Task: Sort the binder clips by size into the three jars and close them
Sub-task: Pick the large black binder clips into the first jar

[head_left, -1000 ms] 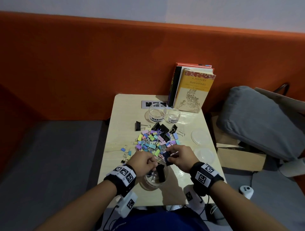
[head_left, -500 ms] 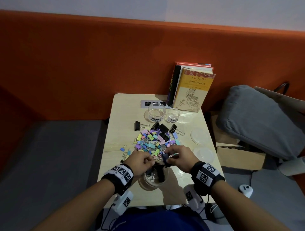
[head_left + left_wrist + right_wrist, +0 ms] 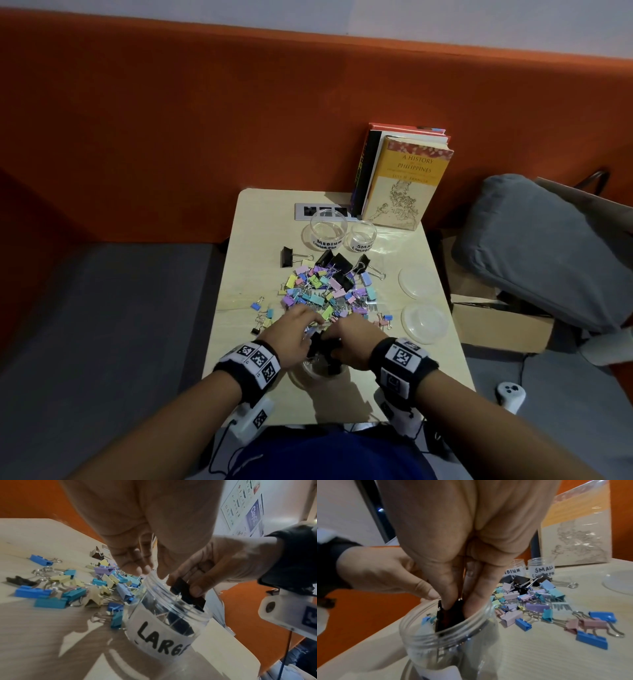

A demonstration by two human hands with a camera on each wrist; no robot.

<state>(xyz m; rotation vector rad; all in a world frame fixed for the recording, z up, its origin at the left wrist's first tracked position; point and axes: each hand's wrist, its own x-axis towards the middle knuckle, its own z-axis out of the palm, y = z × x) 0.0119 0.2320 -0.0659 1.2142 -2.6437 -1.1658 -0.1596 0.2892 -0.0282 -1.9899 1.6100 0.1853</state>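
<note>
My right hand (image 3: 337, 342) pinches a large black binder clip (image 3: 187, 595) between thumb and fingers and holds it in the mouth of the clear jar labelled LARGE (image 3: 163, 635). More black clips lie inside that jar. My left hand (image 3: 301, 332) is at the same jar, thumb and a finger on either side of its far rim. The mixed pile of pastel clips (image 3: 329, 287) lies just beyond, with several large black clips (image 3: 337, 265) at its far side. Open MEDIUM (image 3: 327, 229) and SMALL (image 3: 362, 236) jars stand behind the pile.
Two clear lids (image 3: 418, 281) (image 3: 424, 322) lie on the table's right side. Books (image 3: 404, 181) lean upright at the back right. A lone black clip (image 3: 287, 257) and a few stray small clips (image 3: 262, 313) lie left of the pile. A grey cushion (image 3: 541, 246) lies off the table to the right.
Both hands have dropped closer to the LARGE jar. My right hand has lowered the black clip from above the rim into the jar's mouth.
</note>
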